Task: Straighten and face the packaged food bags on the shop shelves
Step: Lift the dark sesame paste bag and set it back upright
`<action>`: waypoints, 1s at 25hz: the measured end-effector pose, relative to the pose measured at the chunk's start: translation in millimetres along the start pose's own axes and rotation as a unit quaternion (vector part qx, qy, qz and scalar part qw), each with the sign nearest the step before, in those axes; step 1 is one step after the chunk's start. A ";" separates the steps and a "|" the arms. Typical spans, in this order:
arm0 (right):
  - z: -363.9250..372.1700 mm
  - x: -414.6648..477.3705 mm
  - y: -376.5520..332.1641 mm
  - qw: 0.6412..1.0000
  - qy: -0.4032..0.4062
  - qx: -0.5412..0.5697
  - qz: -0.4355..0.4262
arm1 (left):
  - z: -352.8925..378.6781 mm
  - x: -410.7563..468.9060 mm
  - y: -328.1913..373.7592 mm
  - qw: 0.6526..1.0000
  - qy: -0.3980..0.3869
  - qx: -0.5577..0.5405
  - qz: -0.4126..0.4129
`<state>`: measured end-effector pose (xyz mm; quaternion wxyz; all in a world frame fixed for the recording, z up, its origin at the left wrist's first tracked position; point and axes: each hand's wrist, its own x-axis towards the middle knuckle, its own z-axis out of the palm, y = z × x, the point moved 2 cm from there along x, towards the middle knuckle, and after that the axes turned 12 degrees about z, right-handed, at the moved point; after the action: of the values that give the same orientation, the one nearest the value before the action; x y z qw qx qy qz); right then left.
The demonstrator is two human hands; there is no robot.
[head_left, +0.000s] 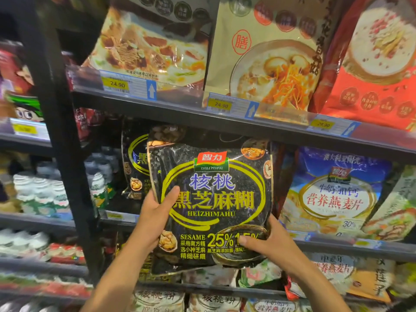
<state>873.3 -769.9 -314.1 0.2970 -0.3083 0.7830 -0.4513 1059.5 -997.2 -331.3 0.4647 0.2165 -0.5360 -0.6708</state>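
A large black sesame-paste bag (211, 199) with yellow lettering is held upright, its front facing me, in front of the middle shelf. My left hand (155, 217) grips its left edge, thumb lying across the front. My right hand (267, 244) grips its lower right corner, thumb on the front. A second black bag (135, 163) of the same kind stands on the shelf behind it to the left, partly hidden.
A blue-and-white oat bag (337, 190) stands to the right on the same shelf. Soup-mix bags (155, 43) and a red bag (380, 64) line the upper shelf (180, 109) with price tags. More bags lie below. A black upright post (60, 131) divides off bottles (45, 190) at the left.
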 end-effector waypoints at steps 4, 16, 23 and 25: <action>34.4 27.2 -2.5 1.000 -0.005 -0.011 -0.018 | -38.8 14.6 22.5 0.996 -0.006 0.068 0.052; 96.2 124.9 -32.3 0.995 0.042 0.000 -0.089 | -68.0 89.5 50.8 0.983 0.008 0.142 0.115; 117.1 142.4 -25.9 0.996 0.045 -0.034 -0.070 | -88.7 86.9 22.7 0.994 0.027 0.085 0.065; 120.2 144.3 -21.8 0.995 0.054 -0.042 -0.072 | -89.2 87.7 18.3 0.992 0.016 0.109 0.059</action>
<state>875.9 -949.9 -371.7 0.2077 -0.3516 0.7918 -0.4542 1095.4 -1118.3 -325.9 0.4854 0.2441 -0.6102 -0.5766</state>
